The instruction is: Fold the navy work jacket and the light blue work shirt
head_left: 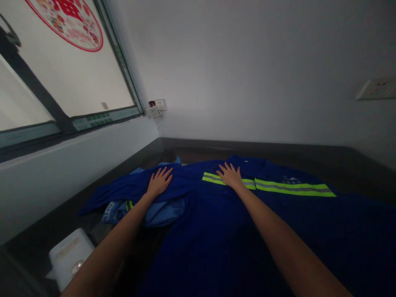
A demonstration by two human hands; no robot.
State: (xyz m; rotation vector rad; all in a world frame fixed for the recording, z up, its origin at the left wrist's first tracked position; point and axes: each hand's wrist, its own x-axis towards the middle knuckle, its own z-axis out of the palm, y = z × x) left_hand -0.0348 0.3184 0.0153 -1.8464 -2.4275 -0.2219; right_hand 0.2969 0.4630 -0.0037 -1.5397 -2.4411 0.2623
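A dark blue work jacket (216, 218) with yellow-green reflective strips lies spread out on a dark surface, its collar toward the wall. My left hand (160, 182) rests flat on the jacket's left-side sleeve, fingers spread. On the chest, my right hand (230, 175) lies flat with fingers apart, over the reflective strip (291, 187) band's left part. Under the sleeve a lighter blue cloth bundle (165, 212) shows, with a bit of yellow-green strip and white lettering.
At the lower left stands a white box-like object (70, 253), partly behind my left forearm. A wall with sockets (160, 105) rises behind the dark counter (328, 154). Another socket plate (377, 88) is at the right. A framed window (105, 117) runs along the left.
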